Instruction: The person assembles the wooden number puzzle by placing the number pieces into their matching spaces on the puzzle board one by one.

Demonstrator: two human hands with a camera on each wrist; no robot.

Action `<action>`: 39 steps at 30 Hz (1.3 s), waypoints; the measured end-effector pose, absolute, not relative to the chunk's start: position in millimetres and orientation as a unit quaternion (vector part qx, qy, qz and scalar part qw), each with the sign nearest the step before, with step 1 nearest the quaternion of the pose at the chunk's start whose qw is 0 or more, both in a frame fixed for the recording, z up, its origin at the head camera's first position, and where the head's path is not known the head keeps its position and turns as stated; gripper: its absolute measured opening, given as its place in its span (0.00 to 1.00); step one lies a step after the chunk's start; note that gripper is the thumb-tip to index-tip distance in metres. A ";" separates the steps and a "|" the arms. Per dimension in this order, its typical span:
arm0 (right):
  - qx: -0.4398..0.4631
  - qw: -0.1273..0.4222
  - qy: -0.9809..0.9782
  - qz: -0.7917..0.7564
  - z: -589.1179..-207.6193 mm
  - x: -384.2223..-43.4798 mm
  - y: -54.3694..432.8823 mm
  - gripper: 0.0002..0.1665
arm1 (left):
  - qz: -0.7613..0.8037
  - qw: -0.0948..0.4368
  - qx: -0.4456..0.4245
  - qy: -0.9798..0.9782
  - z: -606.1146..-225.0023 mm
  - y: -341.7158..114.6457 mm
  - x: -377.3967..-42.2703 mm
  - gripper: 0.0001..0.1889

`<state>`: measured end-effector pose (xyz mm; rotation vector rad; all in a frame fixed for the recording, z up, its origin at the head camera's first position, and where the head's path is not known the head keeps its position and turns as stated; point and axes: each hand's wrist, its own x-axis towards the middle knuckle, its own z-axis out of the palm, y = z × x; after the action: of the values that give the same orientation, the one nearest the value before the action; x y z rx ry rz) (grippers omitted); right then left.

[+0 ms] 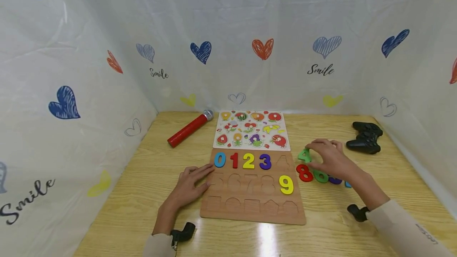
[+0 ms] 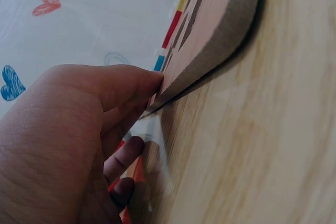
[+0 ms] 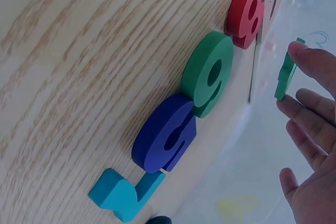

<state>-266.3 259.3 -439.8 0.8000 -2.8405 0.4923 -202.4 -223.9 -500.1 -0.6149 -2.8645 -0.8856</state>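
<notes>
My right hand (image 1: 333, 161) pinches a green number 4 (image 1: 305, 155) between thumb and fingertips, just off the right edge of a wooden number board (image 1: 250, 215). In the right wrist view the 4 is seen edge-on. Below that hand a red 8 (image 1: 304, 173), a green 6 (image 3: 202, 66), a dark blue 5 (image 3: 152, 140) and a light blue 7 (image 3: 118, 195) lie in a row on the table. My left hand (image 1: 187, 187) touches the board's left edge with extended fingers. Seated in the board are a blue 0 (image 1: 219, 154), red 1 (image 1: 234, 160), yellow 2 (image 1: 248, 162), purple 3 (image 1: 265, 165) and yellow 9 (image 1: 286, 185).
Behind the number board lies a fruit puzzle board (image 1: 250, 129). A red microphone (image 1: 187, 131) is at the back left, a black game controller (image 1: 365, 138) at the back right. A white heart-printed curtain (image 1: 232, 50) encloses the wooden table (image 1: 135, 193) at the back and sides.
</notes>
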 end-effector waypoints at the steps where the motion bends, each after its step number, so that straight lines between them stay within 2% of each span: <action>1: 0.268 0.075 -0.946 0.166 -439.8 -266.1 258.3 0.30 | -0.289 0.040 -0.200 -0.935 -499.9 -224.0 -202.3 0.26; 39: 0.290 0.045 -0.939 0.179 -445.4 -266.1 229.7 0.28 | -0.289 0.032 -0.195 -0.937 -499.0 -223.7 -202.1 0.26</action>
<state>-266.1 229.7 -445.4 0.8871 -2.8678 0.5469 -202.1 -223.7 -499.0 -0.5991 -2.8848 -0.8890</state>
